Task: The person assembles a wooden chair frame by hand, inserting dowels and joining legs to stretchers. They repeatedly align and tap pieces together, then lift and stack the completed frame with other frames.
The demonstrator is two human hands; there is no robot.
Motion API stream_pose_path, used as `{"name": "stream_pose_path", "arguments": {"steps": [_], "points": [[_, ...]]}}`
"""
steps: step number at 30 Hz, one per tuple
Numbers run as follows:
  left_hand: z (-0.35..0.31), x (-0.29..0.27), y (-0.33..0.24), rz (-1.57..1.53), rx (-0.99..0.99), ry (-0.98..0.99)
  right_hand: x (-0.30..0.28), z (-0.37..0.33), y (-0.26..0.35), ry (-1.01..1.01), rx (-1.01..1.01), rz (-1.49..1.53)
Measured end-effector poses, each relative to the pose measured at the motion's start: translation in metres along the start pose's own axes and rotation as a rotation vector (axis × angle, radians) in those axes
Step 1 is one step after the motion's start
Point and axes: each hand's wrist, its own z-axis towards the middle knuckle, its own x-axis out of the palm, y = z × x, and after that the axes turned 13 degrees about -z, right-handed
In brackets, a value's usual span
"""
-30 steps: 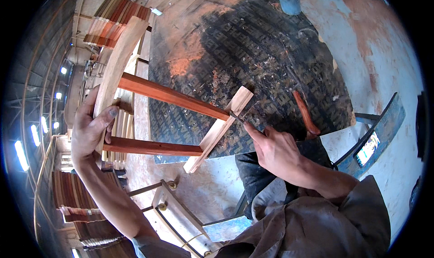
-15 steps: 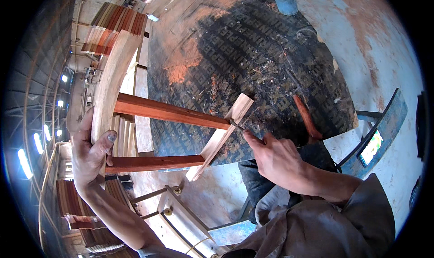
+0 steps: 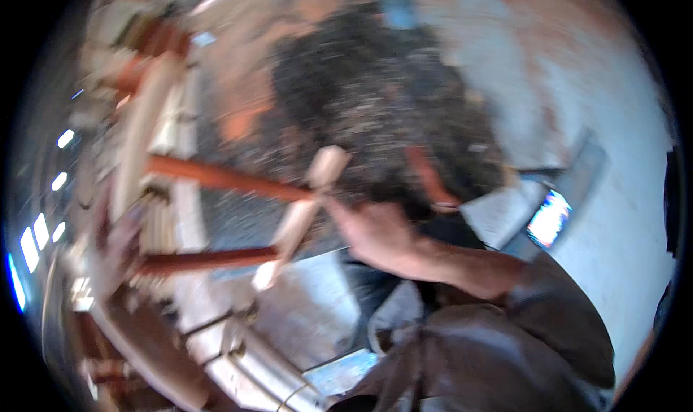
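A wooden frame spans the view's left half: a thick pale rail (image 3: 146,127), an upper red-brown bar (image 3: 224,175), a lower red-brown bar (image 3: 209,260) and a pale slat (image 3: 328,165) across their right ends. My left hand (image 3: 117,242), badly blurred, is wrapped round the lower part of the thick rail. Beside the joint of upper bar and slat is my right hand (image 3: 379,231), closed with its fingertips pointing at the joint. The thin dark tool in it shows half a second ago; blur hides it now.
A dark, dust-covered board (image 3: 361,87) lies beyond the frame. On it rests a curved red-brown wooden piece (image 3: 429,177). A lit phone (image 3: 550,218) leans on a bluish support at right. Stacked wooden pieces (image 3: 155,40) stand at the upper left.
The whole view has shifted, so the frame and both hands appear farther left, and everything is smeared. My hands keep their places on the frame and at the joint.
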Motion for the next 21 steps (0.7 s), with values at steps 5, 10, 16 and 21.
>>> {"name": "stream_pose_path", "arguments": {"steps": [5,10,16,21], "points": [[-0.001,-0.067,0.054,0.416,0.148,0.002,0.066,-0.054,-0.002,-0.248,-0.206,-0.082],[0.012,-0.052,0.058,0.499,0.23,-0.045,0.068,-0.087,-0.007,-0.335,-0.204,0.115],[0.013,-0.049,0.059,0.533,0.248,-0.068,0.067,-0.084,-0.01,-0.316,-0.372,-0.342],[0.009,-0.046,0.061,0.505,0.22,-0.089,0.054,-0.076,-0.008,-0.249,-0.361,-0.163]]}}
